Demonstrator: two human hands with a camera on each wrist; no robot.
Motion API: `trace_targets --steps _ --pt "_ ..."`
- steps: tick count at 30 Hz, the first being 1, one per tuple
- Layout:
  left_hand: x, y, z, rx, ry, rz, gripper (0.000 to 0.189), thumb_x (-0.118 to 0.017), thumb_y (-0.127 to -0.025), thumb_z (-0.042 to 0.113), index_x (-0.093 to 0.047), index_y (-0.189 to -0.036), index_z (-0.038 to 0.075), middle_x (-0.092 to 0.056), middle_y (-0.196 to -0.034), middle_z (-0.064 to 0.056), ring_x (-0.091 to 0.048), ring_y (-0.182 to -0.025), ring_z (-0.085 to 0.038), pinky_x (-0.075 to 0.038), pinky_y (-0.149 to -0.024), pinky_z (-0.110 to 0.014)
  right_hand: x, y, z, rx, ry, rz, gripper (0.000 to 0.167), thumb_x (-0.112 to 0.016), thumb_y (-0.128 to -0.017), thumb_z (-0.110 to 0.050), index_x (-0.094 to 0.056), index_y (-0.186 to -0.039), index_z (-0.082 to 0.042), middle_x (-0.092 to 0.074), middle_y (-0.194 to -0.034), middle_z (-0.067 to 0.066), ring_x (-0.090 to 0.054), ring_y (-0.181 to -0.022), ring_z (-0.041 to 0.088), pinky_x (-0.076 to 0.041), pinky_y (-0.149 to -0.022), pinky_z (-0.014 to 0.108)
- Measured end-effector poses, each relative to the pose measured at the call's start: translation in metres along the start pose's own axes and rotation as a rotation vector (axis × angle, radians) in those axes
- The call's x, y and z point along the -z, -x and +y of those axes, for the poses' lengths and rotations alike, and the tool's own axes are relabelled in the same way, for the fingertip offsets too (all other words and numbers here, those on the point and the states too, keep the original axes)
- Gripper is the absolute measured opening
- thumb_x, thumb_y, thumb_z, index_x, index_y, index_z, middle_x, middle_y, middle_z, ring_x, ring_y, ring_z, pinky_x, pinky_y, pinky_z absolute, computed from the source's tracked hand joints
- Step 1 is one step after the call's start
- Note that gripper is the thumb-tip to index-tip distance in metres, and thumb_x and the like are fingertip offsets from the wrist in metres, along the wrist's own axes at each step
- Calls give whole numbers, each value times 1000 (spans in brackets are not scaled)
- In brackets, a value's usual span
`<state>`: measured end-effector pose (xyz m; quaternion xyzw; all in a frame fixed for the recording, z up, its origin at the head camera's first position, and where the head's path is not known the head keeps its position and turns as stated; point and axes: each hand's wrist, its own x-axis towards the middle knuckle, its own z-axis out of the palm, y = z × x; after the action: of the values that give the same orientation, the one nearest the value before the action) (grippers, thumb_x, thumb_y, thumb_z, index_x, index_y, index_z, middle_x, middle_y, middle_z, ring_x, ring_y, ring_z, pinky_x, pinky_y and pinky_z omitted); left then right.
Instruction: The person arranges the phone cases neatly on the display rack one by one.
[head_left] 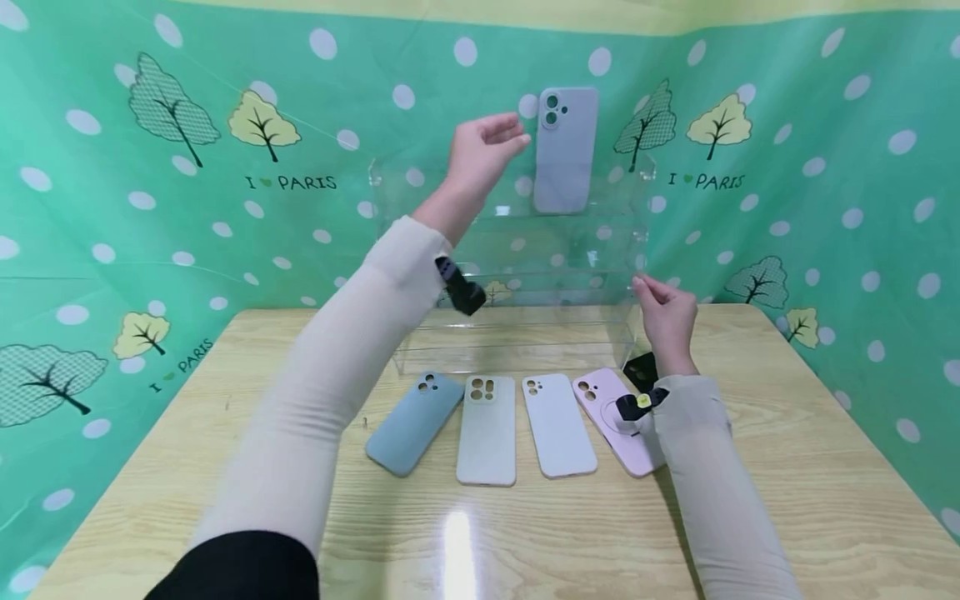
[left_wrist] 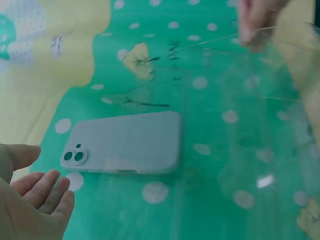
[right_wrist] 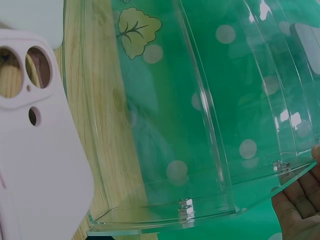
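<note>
Lavender phone case (head_left: 566,154), one: propped nearly upright on the top tier of the clear stand, camera end up, back facing the wearer; two large lens openings on a raised panel at its upper left corner.

Clear stand (head_left: 517,360), one: tiered, transparent, set towards the far side of the surface (head_left: 420,542); metal fittings (right_wrist: 186,207) along its side panel.

Hands, two. Left hand (head_left: 489,158): raised just beside the lavender phone case, apart from it, fingers loosely extended, thumb separate, holding nothing. Right hand (head_left: 667,317): lower, pinching the right edge of the clear stand between thumb and fingers.

Phone cases on the surface, four, in a row before the clear stand, left to right: blue-grey case (head_left: 416,427), slanted; pale grey case (head_left: 486,437), nearly straight; white case (head_left: 561,429), slightly slanted the other way; pink case (head_left: 611,412) with a ring mark, slanted, partly hidden by the right wrist's device (head_left: 636,406).

Black object (head_left: 642,372), one: beside the pink case, partly covered, nature unclear.

Backdrop (head_left: 247,237): green cloth, white dots, printed trees, lettering "I PARIS" with a heart.
</note>
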<state>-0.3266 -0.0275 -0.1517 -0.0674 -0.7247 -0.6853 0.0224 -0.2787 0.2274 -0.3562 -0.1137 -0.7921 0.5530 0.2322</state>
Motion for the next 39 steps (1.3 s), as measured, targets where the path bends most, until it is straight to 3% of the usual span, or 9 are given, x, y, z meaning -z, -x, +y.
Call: trace_targets --steps 6,12,18,24,30,34,39 --pt "24 33 -28 -131 -20 -75 45 -66 -89 13 -53 -132 12 -60 -129 0 -56 -114 -6 -43 -94 -12 0 0 0 -5 15 -10 41 -60 -89 -43 -64 -119 -15 -63 -122 5 -60 -111 15 -50 -94 28" --pt "43 68 -61 -183 -76 -159 44 -64 -90 17 -53 -131 11 -59 -129 -4 -56 -114 -10 -45 -96 -17 2 -1 -2 -19 23 -7 40 -60 -90 -42 -64 -119 -15 -63 -122 4 -60 -111 14 -50 -95 28" --pt "58 103 -98 -129 -138 -231 47 -64 -90 20 -51 -133 10 -57 -131 -5 -56 -116 -13 -46 -97 -22 4 0 -2 -34 28 -14 41 -59 -90 -42 -63 -120 -15 -63 -123 4 -59 -112 15 -49 -95 29" --pt "83 126 -136 -89 -185 -249 45 -65 -90 23 -53 -132 12 -58 -131 -6 -58 -114 -17 -50 -94 -26 3 0 -3 -32 35 -28 42 -59 -90 -42 -63 -121 -14 -62 -124 5 -58 -114 16 -49 -96 30" --pt "105 136 -174 21 -179 -226 45 -66 -89 26 -55 -129 8 -58 -130 -8 -57 -115 -20 -49 -95 -28 4 -1 -5 -38 41 -43 43 -59 -90 -44 -63 -121 -15 -61 -125 4 -57 -115 16 -48 -97 31" --pt "111 140 -201 104 -185 -210 45 -66 -89 26 -55 -129 7 -58 -130 -9 -56 -117 -23 -48 -97 -31 5 0 -5 -33 37 -37 43 -59 -90 -44 -63 -121 -15 -61 -125 4 -57 -115 16 -48 -97 30" --pt "118 145 -226 150 -233 -205 44 -65 -90 21 -55 -130 7 -57 -131 -9 -54 -118 -25 -48 -97 -34 4 0 -3 -37 33 -37 43 -59 -89 -44 -63 -120 -14 -62 -125 4 -57 -115 16 -48 -97 31"
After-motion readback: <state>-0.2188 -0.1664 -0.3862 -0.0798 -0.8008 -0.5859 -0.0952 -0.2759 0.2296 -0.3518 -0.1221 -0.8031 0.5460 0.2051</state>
